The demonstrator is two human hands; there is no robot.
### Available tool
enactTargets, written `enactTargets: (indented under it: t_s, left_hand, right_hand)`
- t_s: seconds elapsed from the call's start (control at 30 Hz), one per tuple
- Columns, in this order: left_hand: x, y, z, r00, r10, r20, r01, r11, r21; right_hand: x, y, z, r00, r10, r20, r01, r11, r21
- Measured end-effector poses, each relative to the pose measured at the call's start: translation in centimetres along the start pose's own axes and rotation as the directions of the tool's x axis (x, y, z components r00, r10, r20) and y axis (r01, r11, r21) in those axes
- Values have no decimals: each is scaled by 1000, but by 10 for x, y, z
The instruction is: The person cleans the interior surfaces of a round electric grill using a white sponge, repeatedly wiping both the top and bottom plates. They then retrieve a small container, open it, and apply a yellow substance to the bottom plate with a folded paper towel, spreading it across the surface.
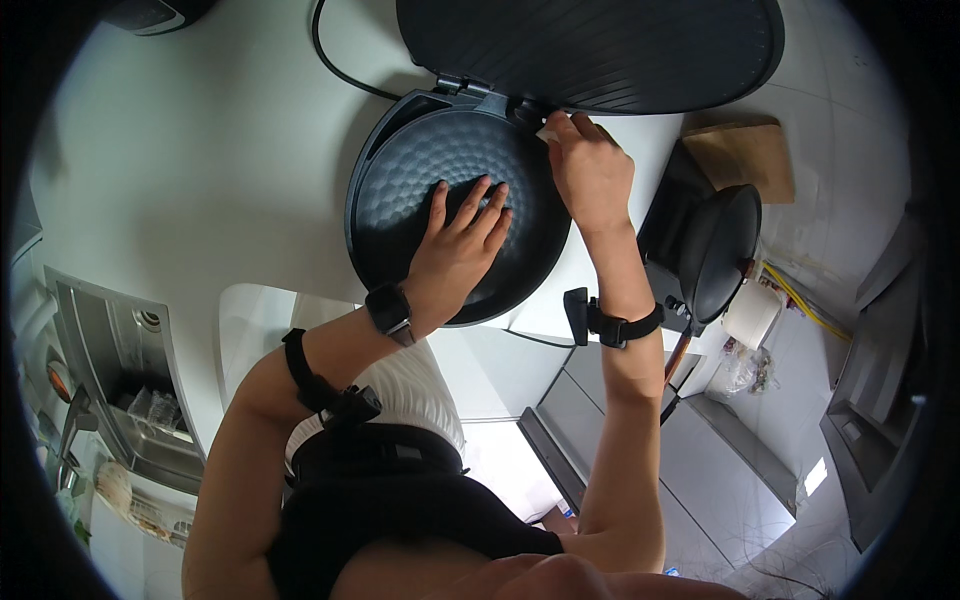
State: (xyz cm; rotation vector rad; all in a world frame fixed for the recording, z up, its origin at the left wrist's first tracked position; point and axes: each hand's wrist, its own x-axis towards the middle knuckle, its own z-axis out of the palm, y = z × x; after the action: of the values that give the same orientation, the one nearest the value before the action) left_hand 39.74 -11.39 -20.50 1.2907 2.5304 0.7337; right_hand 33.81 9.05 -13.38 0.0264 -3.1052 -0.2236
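An electric griddle with a dark dimpled cooking plate [420,150] lies before me, its ribbed black lid [592,52] folded back past the hinge [463,86]. My left hand [465,236] is spread over the plate, palm down and fingers apart, apparently touching its surface. Pinched in my right hand [589,169] is a small white wipe [549,136], mostly covered by the fingers. That hand is at the plate's upper right rim, close to the lid's edge and the hinge side.
A black power cord [337,71] runs behind the griddle. To the right, a dark wok [720,251] leans near a wooden board [742,159] and a white container [752,313]. A steel sink [154,442] with a faucet [75,427] is at the left.
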Motion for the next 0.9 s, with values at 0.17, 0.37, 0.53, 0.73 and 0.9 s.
enactTargets:
  t_s: [0.17,0.37,0.53,0.73,0.9]
  left_hand:
    - [-4,-3,-5,1000,17,3,-17,1000,-14]
    - [0,3,-2,1000,-24,6,24,999,-24]
    - [1,3,1,999,-39,3,39,999,31]
    - [0,1,1,999,-21,24,21,1000,-15]
    - [-2,2,1,1000,-26,-8,26,1000,6]
  right_hand:
    - [4,-2,11,987,-37,154,58,989,-134]
    - [-5,-1,0,969,222,107,-234,965,120]
    - [-24,9,-27,965,217,148,-250,931,266]
    - [-9,3,-5,999,51,-1,-51,995,91]
    - [-4,0,8,999,-36,14,34,994,104]
